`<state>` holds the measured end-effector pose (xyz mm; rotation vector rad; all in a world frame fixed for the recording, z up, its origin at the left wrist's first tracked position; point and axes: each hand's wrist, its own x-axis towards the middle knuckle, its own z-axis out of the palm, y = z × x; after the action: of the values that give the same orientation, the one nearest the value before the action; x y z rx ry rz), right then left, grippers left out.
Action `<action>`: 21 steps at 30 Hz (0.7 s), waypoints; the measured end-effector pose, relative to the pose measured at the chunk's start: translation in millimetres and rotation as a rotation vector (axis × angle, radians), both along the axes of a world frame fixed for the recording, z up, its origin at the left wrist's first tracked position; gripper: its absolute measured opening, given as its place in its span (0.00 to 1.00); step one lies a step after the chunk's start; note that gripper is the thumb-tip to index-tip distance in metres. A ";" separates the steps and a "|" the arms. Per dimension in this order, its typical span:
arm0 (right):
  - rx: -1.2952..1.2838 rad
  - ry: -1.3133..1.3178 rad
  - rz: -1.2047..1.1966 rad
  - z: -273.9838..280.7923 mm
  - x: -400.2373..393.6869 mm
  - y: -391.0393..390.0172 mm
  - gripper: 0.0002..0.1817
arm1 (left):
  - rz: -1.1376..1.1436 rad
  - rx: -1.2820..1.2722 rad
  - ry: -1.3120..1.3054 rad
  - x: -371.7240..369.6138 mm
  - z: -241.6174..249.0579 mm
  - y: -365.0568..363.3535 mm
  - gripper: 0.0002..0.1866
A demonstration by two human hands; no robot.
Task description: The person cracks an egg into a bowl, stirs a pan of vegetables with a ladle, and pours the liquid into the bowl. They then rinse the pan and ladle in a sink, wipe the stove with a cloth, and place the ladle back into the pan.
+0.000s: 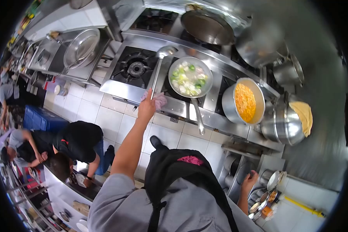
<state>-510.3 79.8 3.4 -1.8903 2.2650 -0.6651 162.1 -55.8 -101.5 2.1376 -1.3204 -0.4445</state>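
Observation:
My left hand (pixel 146 107) is closed around the long handle of a steel ladle (pixel 167 51), whose bowl rests near the back of the stove. A pink cloth (pixel 159 100) lies at the stove's front edge beside that hand. Just right of the ladle, a frying pan (pixel 198 116) sits on a burner with green and white chopped food (pixel 189 79) in it; its handle points towards me. Low on the right, my right hand (pixel 249 180) hangs with its fingers apart and nothing in it, near small containers of ingredients (pixel 272 196).
A deep pot (pixel 229 101) of orange food stands right of the pan, beside a large steel pot (pixel 281 123) with a yellow cloth (pixel 302 116). A wok (pixel 207 28) sits behind. At left are a burner (pixel 136 69), a steel basin (pixel 82 48) and a bending person (pixel 81 141).

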 end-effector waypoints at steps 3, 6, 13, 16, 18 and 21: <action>0.038 -0.093 0.128 30.3 77.0 -44.4 0.16 | -0.013 -0.004 -0.067 29.2 -56.2 -13.3 0.32; 0.048 -0.146 0.305 31.5 128.2 -92.7 0.15 | -0.099 -0.023 -0.138 35.3 -88.2 -24.3 0.35; 0.373 -0.313 0.726 32.8 274.8 -157.0 0.13 | -0.033 -0.085 -0.044 28.4 -70.0 25.1 0.18; 0.447 -0.475 1.130 9.8 334.7 -178.4 0.12 | 0.216 -0.289 0.088 25.3 -32.0 109.7 0.18; 0.598 -0.518 1.243 2.8 382.1 -180.1 0.12 | 0.346 -0.087 0.123 15.8 -46.7 174.1 0.23; 0.804 -0.362 1.512 0.2 451.2 -179.8 0.09 | 0.546 0.374 0.296 -29.9 -54.5 287.4 0.24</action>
<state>-59.0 -100.0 3.6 -2.0127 0.3203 0.1507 132.2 231.6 -156.0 2.4912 -0.4817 -0.7786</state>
